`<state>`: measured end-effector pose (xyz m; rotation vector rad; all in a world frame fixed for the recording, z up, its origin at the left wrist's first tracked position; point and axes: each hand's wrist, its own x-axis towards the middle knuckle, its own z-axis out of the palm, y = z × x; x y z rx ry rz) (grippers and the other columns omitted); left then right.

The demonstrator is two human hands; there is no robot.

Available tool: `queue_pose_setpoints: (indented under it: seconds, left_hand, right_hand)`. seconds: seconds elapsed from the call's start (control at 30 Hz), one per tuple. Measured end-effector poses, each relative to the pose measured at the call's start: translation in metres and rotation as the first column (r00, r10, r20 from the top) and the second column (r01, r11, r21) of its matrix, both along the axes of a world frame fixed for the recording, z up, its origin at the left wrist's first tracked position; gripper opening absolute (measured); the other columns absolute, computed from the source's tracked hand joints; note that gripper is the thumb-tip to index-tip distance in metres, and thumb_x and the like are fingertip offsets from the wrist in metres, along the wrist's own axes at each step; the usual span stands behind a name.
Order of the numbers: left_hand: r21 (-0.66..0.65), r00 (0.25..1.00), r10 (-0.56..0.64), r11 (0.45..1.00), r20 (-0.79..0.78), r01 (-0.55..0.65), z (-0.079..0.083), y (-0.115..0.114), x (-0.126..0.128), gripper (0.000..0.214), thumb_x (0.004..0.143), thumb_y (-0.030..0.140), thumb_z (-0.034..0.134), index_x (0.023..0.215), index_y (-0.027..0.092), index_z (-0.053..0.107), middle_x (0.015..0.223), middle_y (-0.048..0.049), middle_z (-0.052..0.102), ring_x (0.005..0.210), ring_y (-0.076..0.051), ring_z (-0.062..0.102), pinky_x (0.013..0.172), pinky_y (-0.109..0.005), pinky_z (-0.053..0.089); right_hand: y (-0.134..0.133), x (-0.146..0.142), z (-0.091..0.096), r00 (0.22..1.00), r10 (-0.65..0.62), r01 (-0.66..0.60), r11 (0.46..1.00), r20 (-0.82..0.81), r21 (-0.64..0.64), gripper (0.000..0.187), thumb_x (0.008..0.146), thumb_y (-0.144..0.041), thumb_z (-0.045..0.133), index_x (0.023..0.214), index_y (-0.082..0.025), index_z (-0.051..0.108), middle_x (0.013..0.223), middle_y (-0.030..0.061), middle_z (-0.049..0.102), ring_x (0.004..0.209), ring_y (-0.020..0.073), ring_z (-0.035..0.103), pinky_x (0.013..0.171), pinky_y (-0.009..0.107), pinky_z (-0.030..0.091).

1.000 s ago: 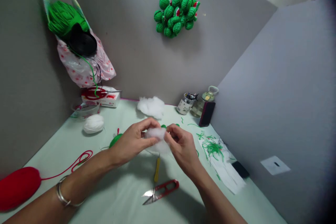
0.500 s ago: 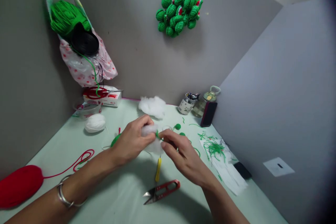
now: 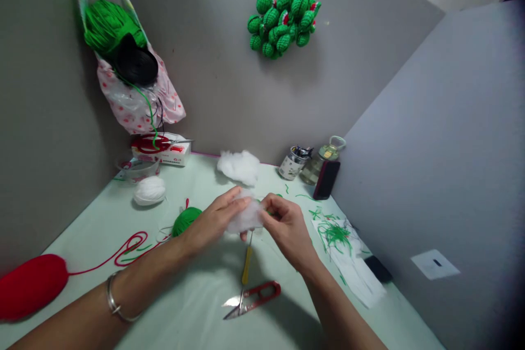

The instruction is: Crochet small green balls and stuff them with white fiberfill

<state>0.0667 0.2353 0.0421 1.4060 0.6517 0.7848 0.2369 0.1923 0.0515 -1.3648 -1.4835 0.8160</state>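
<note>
Between my two hands is a loose tuft of white fibre stuffing [image 3: 245, 217]. My left hand [image 3: 217, 217] holds it from the left, thumb on top and a fingertip showing below. The fingers of my right hand [image 3: 283, 223] are pinched at the tuft's right edge, with a bit of green just behind them that I cannot make out fully. Below the hands lie a crochet hook with a yellow handle [image 3: 246, 267] and red-handled thread snips [image 3: 256, 298], their blades pointing left. A green yarn ball [image 3: 186, 221] sits behind my left wrist.
More white stuffing [image 3: 239, 167] lies at the back. On the left are a white yarn ball [image 3: 149, 191] and red yarn [image 3: 35, 287]. Green scraps [image 3: 336, 234] lie on white paper at right, near a phone [image 3: 327, 179] and a pen tin [image 3: 292, 164]. Green crocheted pieces [image 3: 283, 19] hang above.
My left hand has shifted right and its fingers have straightened along the stuffing. My right hand has moved slightly right, now pinching the tuft's edge. The green yarn ball shows more.
</note>
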Motion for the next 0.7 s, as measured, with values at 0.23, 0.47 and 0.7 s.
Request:
queue_pose_setpoints:
  seconds: [0.23,0.47,0.7]
  left_hand:
    - [0.666,0.991,0.109,0.745,-0.08,-0.028,0.005,0.0,-0.016,0.051,0.091,0.01,0.055,0.14,0.028,0.055,0.146,-0.0099,0.053,0.125,-0.025,0.057,0.094,-0.036,0.052]
    - [0.175,0.912,0.361,0.902,0.192,-0.394,0.02,0.006,-0.024,0.016,0.083,0.01,0.049,0.076,0.022,0.056,0.068,0.0046,0.045,0.055,-0.011,0.035,0.049,-0.023,0.03]
    - [-0.029,0.984,0.098,0.995,0.147,-0.095,0.014,0.009,-0.02,0.02,0.096,0.042,0.059,0.104,0.024,0.065,0.096,-0.0017,0.062,0.085,-0.018,0.053,0.075,-0.028,0.048]
  right_hand:
    - [0.002,0.005,0.003,0.981,-0.02,0.0,0.994,-0.191,-0.105,0.033,0.075,-0.038,0.074,0.06,-0.021,0.05,0.053,-0.0087,0.035,0.053,0.0082,0.025,0.052,0.027,0.018]
    - [-0.003,0.006,0.01,0.933,0.068,-0.126,0.981,-0.353,-0.146,0.035,0.085,-0.051,0.071,0.071,-0.021,0.061,0.062,-0.0062,0.044,0.057,0.009,0.034,0.056,0.027,0.026]
    - [-0.009,-0.002,0.014,0.984,0.062,-0.087,0.985,-0.167,-0.147,0.037,0.081,-0.047,0.073,0.063,-0.021,0.055,0.054,-0.0088,0.036,0.053,0.0082,0.024,0.051,0.027,0.017]
